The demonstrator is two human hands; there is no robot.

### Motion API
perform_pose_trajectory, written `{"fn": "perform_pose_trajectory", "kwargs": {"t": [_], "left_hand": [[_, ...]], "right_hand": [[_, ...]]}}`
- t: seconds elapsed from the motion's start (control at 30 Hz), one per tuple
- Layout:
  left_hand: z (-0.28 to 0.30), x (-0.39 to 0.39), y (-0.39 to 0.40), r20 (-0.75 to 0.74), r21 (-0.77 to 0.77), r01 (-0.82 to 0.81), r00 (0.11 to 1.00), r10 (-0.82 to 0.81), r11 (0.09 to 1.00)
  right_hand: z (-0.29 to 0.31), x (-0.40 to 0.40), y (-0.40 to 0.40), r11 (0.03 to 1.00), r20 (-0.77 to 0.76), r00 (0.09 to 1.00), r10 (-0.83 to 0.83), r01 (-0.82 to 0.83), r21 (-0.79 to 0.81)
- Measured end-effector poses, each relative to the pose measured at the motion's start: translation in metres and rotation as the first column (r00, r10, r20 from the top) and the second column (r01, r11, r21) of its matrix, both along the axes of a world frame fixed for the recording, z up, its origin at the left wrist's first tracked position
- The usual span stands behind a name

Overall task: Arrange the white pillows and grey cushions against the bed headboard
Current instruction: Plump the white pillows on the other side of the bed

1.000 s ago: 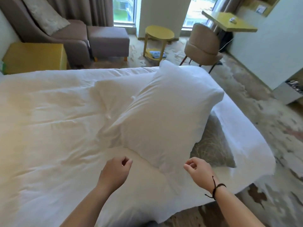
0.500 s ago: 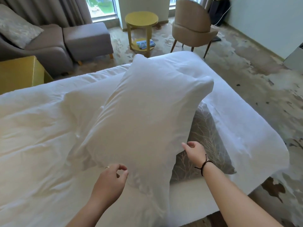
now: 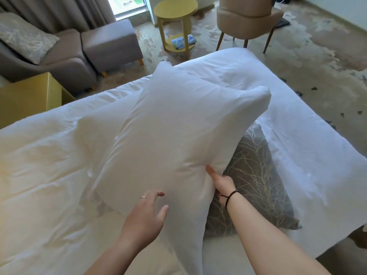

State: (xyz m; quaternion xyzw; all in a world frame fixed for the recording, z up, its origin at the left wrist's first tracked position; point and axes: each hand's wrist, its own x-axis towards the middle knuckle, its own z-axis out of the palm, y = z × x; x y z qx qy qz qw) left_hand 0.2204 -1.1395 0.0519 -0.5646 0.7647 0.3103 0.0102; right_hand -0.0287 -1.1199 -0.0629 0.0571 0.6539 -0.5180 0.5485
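Observation:
A big white pillow (image 3: 178,132) lies tilted across the white bed (image 3: 39,165), its right side raised. My right hand (image 3: 221,181) grips the pillow's right edge, thumb on top and fingers hidden underneath. My left hand (image 3: 147,213) hovers open at the pillow's near corner, fingers spread. A second white pillow (image 3: 99,128) lies partly under the first, to its left. A grey cushion with a pale branch pattern (image 3: 256,175) lies on the bed beneath the lifted pillow's right side. No headboard is in view.
Beyond the bed stand a grey armchair (image 3: 65,62) carrying another grey patterned cushion (image 3: 23,36), a grey footstool (image 3: 111,42), a round yellow side table (image 3: 175,14), a beige chair (image 3: 248,16) and a yellow bedside unit (image 3: 27,94). Patterned carpet (image 3: 317,66) runs along the bed's right.
My right hand went from touching the pillow's edge to gripping it, and that side has risen. My left hand opened from a loose curl. The camera moved closer and tilted down.

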Motion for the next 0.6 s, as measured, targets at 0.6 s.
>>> {"fn": "perform_pose_trajectory", "kwargs": {"t": [0.6], "left_hand": [[0.035, 0.010, -0.005, 0.155, -0.481, 0.027, 0.986, 0.054, 0.876]], "right_hand": [[0.118, 0.135, -0.020, 0.963, -0.377, 0.912, 0.159, -0.227, -0.143]]}}
